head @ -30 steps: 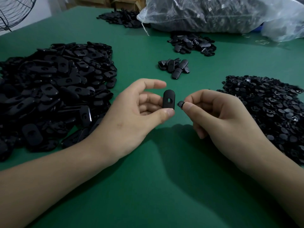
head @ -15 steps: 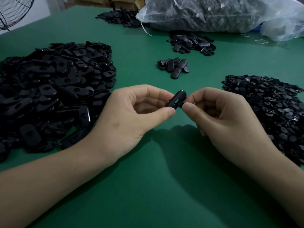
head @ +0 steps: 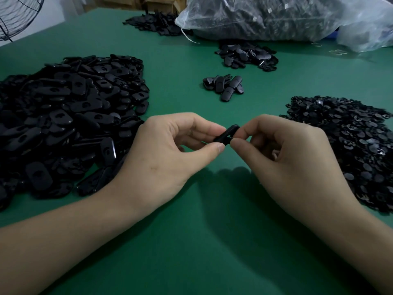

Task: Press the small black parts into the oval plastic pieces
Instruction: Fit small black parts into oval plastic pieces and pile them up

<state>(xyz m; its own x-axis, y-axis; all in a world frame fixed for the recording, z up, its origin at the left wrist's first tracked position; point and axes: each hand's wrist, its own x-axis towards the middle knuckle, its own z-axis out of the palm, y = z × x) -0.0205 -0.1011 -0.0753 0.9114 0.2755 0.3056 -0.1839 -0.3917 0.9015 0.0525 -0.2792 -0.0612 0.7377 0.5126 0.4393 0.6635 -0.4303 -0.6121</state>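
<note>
A black oval plastic piece is held tilted above the green table between both hands. My left hand pinches its lower end between thumb and fingers. My right hand pinches at the piece's hole with thumb and forefinger; the small black part is hidden under those fingertips. A large heap of oval pieces lies at the left. A heap of small black parts lies at the right.
A small cluster of oval pieces lies beyond the hands, with another pile and a further one behind it. A clear plastic bag full of parts sits at the back. A fan guard stands far left.
The hands have come together: the right hand brought the small part to the oval piece, which has tilted from upright to slanted. Both hands now pinch the piece.
</note>
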